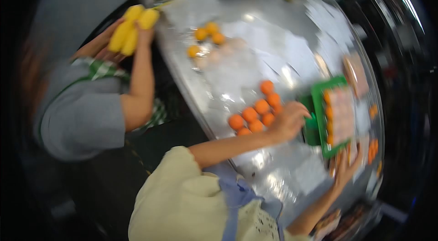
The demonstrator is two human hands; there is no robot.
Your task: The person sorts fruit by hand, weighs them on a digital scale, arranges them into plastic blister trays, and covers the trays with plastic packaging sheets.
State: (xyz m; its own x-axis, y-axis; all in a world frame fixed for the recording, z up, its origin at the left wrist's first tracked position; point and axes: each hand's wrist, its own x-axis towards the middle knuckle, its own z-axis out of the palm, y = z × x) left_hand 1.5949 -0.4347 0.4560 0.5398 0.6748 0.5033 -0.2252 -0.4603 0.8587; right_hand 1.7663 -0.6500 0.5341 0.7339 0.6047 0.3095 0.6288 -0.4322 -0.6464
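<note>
My left hand is between a group of orange balls and a dark green tray; its fingers are bent and smeared by motion, and whether they grip anything is unclear. My right hand lies at the near end of a bright green tray, fingers apart, beside wrapped packs. On the bright green tray sits a clear-wrapped pack with orange and pale pink contents. Both green trays rest on the metal table.
At the left a co-worker in a grey shirt holds several yellow, corn-shaped items. Yellow-orange balls lie near the table's left edge. White sheets, another wrapped pack and clear plastic are on the table.
</note>
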